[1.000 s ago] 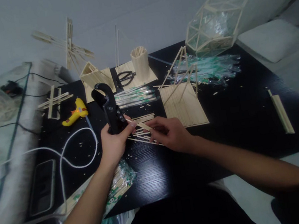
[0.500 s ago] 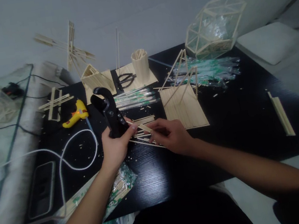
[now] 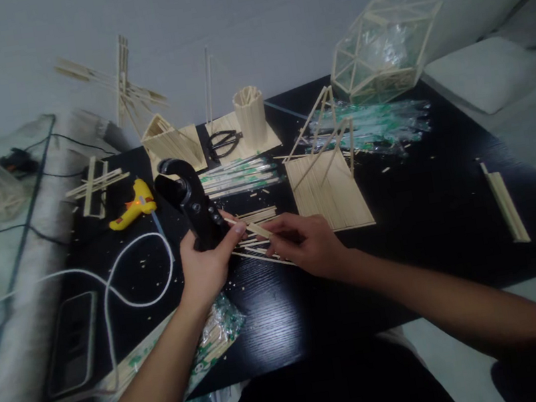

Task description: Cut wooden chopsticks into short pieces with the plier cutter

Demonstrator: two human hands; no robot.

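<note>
My left hand [image 3: 209, 263] is wrapped round a black cutter-like tool [image 3: 194, 205] with a curved head pointing up and to the left. Its thumb and a fingertip also meet the end of a thin wooden stick. Pinched in my right hand [image 3: 304, 242] are short pale wooden sticks [image 3: 258, 230], which reach left towards my left thumb. Beneath both hands lie loose sticks [image 3: 269, 258] on the black table [image 3: 404, 234]. A flat wooden panel [image 3: 331, 198] with an upright stick frame is just beyond my right hand.
A yellow glue gun [image 3: 134, 205] and a white cable [image 3: 147, 303] lie at the left. Behind stand a wooden stick cup [image 3: 252, 119] and black scissors [image 3: 225, 144]. Wrapped sticks [image 3: 372, 125] lie at the back right, a small stick bundle [image 3: 507, 205] far right.
The head of the black tool has tipped slightly to the left in my left hand. My right hand keeps its pinch on the sticks, nearly unmoved.
</note>
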